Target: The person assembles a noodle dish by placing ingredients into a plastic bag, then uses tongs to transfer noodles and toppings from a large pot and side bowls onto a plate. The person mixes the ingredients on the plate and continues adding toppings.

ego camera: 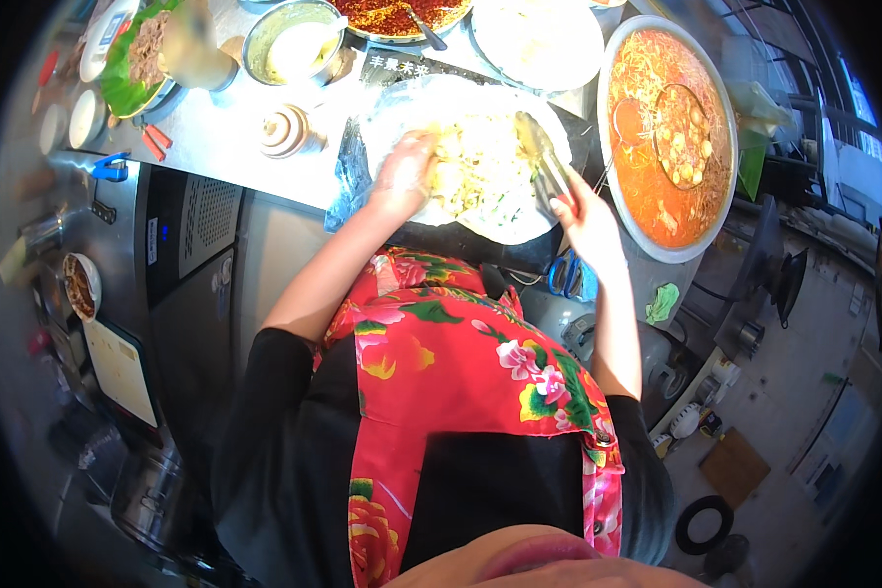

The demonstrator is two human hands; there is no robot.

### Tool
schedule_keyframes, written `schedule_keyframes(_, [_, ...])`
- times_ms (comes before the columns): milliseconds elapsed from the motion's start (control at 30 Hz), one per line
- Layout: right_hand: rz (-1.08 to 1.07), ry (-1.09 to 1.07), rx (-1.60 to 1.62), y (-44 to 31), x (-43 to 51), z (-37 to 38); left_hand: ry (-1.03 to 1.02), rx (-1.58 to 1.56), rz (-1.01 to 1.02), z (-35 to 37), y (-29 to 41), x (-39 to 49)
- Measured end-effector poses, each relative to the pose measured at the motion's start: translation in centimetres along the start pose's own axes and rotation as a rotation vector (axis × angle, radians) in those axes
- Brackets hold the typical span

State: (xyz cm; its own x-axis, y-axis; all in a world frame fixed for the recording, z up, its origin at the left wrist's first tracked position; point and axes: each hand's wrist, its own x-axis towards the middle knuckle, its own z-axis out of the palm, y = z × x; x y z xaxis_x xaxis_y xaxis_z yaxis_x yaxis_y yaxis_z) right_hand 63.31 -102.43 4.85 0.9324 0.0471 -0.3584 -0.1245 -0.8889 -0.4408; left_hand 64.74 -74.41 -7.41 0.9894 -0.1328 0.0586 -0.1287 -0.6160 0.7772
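Note:
Pale shredded food (478,173) with green bits lies on a whitish round sheet or lined dish (503,228); glare hides which. My left hand (408,173), seemingly in a clear plastic glove, rests against the left side of the food, its fingertips lost in the brightness. On the other side, my right hand (584,213) grips metal tongs (551,165), whose far ends reach the food's upper right edge. Beneath all this is a dark board or flat appliance (478,246), with blue plastic (349,184) at its left.
Right of my hand stands a large basin of red broth (669,231) with a strainer ladle (632,121) in it. Behind are a metal pot (264,55), a chili tray (382,26) and a white round container (536,44). Red-handled clippers (154,141) lie leftward; blue-handled scissors (561,275) hang below.

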Motion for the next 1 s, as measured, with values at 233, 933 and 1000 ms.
schedule_keyframes(233, [-0.157,0.146,-0.305,-0.3,-4.8,2.5,-0.006,0.034,0.141,-2.2,-0.8,-2.4])
schedule_keyframes(933, [-0.742,0.218,-0.46,-25.0,25.4,-4.1,0.187,-0.023,-0.12,-12.6,0.1,-10.6])
schedule_keyframes(1000, [-0.675,0.108,-0.632,-31.7,28.5,-2.6,0.283,-0.049,-0.001,-12.7,0.5,-10.3])
